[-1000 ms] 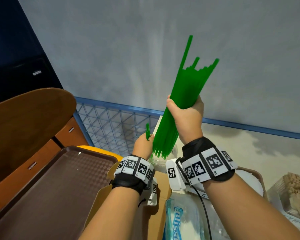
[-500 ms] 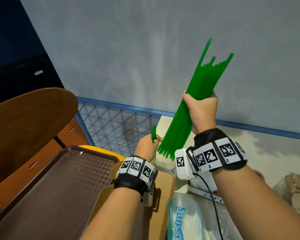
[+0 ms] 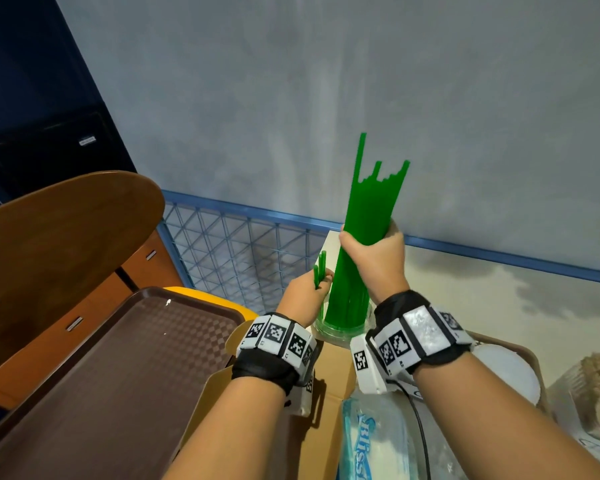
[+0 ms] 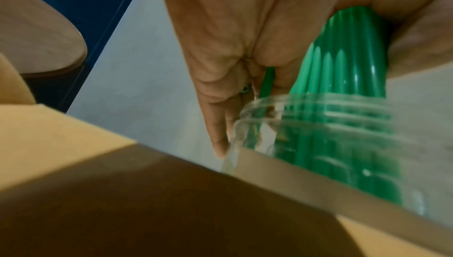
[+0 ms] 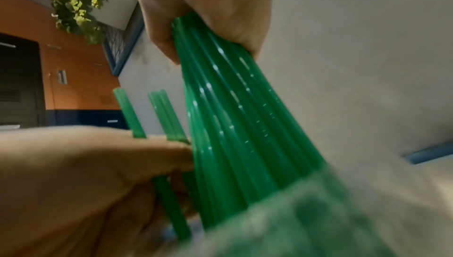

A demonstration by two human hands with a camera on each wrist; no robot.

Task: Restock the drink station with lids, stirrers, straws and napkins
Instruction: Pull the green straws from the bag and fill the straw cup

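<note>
We are on the straws: our right hand (image 3: pixel 373 252) grips the bundle (image 3: pixel 368 216) in the clear cup (image 3: pixel 343 329), our left hand (image 3: pixel 307 292) pinches three strays (image 3: pixel 321 270), which probably need dropping in next.

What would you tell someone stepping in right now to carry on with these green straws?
Right hand: grips the big straw bundle, its lower ends already inside the clear cup.
Left hand: holds a few loose straws beside the cup.
Done: the bundle is partly seated in the cup.
Left: let the bundle go, add the loose straws, then see to the lids, stirrers and napkins. A napkin pack lies by the box.
</note>
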